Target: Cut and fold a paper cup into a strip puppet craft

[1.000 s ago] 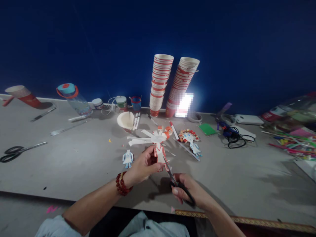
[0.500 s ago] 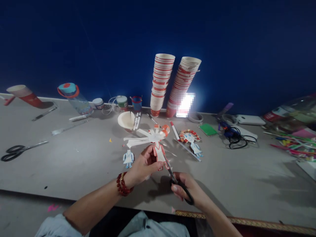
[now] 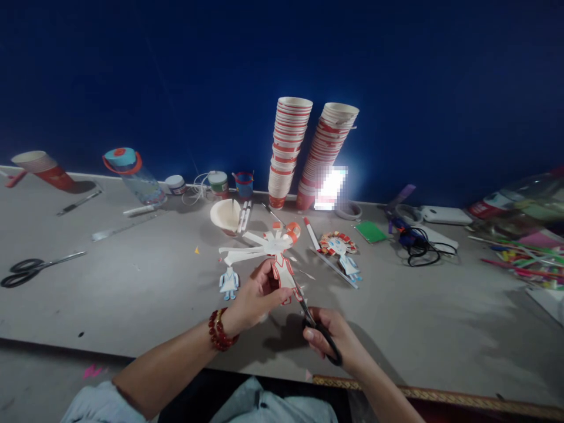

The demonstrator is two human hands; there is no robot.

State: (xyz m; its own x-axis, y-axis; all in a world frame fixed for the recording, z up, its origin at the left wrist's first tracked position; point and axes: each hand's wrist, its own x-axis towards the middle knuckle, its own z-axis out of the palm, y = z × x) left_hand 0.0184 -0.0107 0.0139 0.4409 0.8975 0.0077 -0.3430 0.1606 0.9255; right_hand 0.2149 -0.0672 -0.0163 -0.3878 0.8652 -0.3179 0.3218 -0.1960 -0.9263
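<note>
Pinched in my left hand is a white paper doll cutout outlined in red. My right hand grips black-handled scissors, whose blades lie along the doll's lower right edge. Just beyond the doll, a cut paper cup is fanned into white strips, some curled with red ends. To the left lies a blue-outlined paper doll. On the right rests a finished-looking doll with a blue-drawn face and curled red-and-white strips around its head.
Two tall stacks of paper cups stand by the blue wall near a bright, blurred light. A second pair of scissors lies far left, a water bottle behind it. A glue gun with black cord and colourful sticks are at right.
The scissors and right hand have shifted very slightly left and up along the doll's edge. My left hand keeps its hold; the other things stay put.
</note>
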